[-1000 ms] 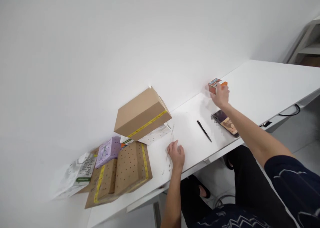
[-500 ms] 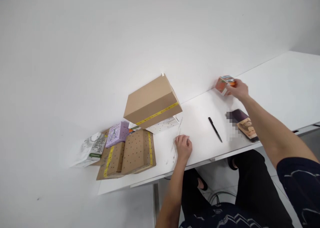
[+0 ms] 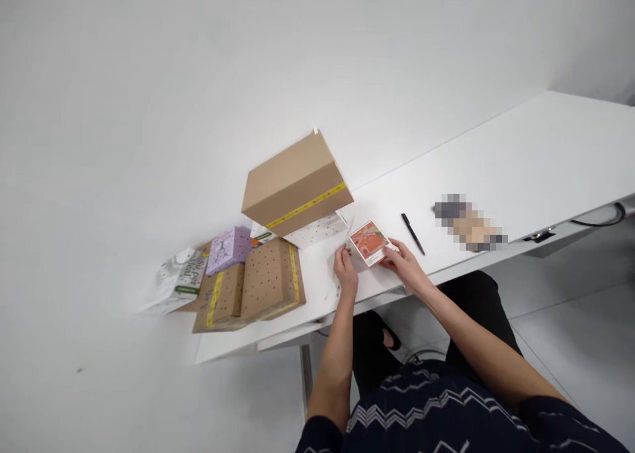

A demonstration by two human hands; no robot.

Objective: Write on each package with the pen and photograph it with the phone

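A small orange-and-white printed box [image 3: 368, 243] is gripped at its right side by my right hand [image 3: 405, 266], above the front part of the white table. Its picture side faces up towards me. My left hand [image 3: 346, 269] is just left of the box, fingers loosely bent and apart, with nothing visible in them. A thin gap seems to separate it from the box. To the right of the box lies a black pen [image 3: 413, 233].
A large brown carton [image 3: 297, 188] rests on a white dotted box [image 3: 317, 231]. Left of it are brown dotted cartons [image 3: 268, 281], a purple box [image 3: 229, 249] and a white printed box [image 3: 183, 278]. A blurred-out flat object [image 3: 469, 223] lies right on the table [image 3: 536, 155].
My right hand has brought the orange box from the back right of the table to the front, beside my left hand. The left hand has turned and lifted slightly. The view has shifted a little.
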